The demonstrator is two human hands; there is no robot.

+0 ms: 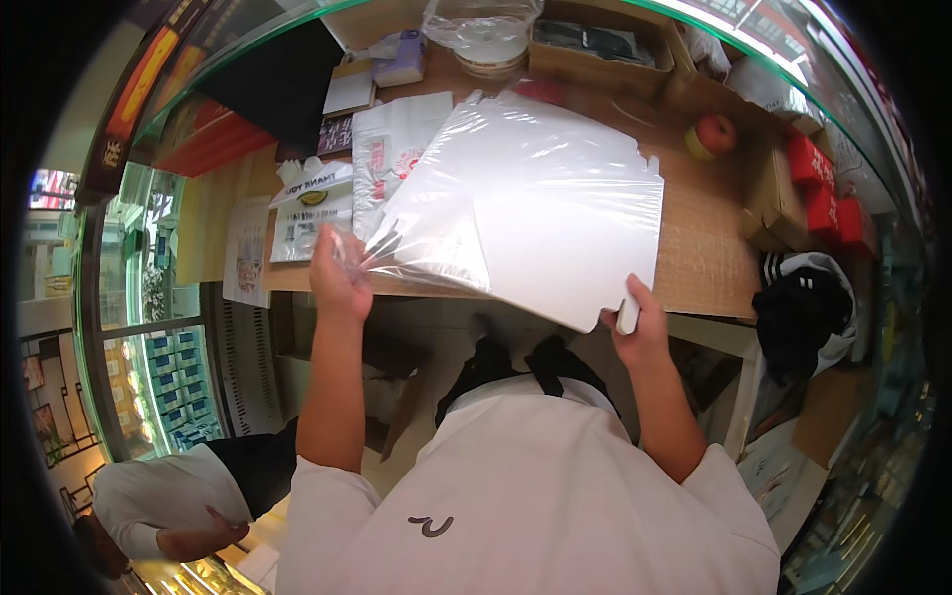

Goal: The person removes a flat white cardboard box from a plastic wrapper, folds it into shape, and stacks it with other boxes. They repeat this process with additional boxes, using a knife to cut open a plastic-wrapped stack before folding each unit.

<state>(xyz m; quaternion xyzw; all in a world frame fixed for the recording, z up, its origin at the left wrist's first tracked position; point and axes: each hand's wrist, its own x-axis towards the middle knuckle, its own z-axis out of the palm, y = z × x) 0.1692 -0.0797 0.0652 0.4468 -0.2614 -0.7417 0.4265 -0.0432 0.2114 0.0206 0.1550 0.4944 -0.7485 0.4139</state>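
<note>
A stack of flat white cardboard sheets [565, 213] with notched tabs along its far right edge lies slanted on the desk, its near corner jutting past the front edge. Shiny clear plastic wrap [421, 243] covers the sheets and stretches out to the left. My left hand [339, 276] is closed on the bunched end of this plastic. At the near right corner of the stack, my right hand [640, 325] is closed around a small white object [627, 316] with a rounded end. Its kind cannot be made out.
Printed plastic bags [311, 213] lie left of the stack on the wooden desk [699, 263]. Behind are a plastic-covered roll [491, 45] and an open carton [605, 50]. An apple [711, 136] and red boxes [821, 193] sit at the right. Another person [174, 501] is at lower left.
</note>
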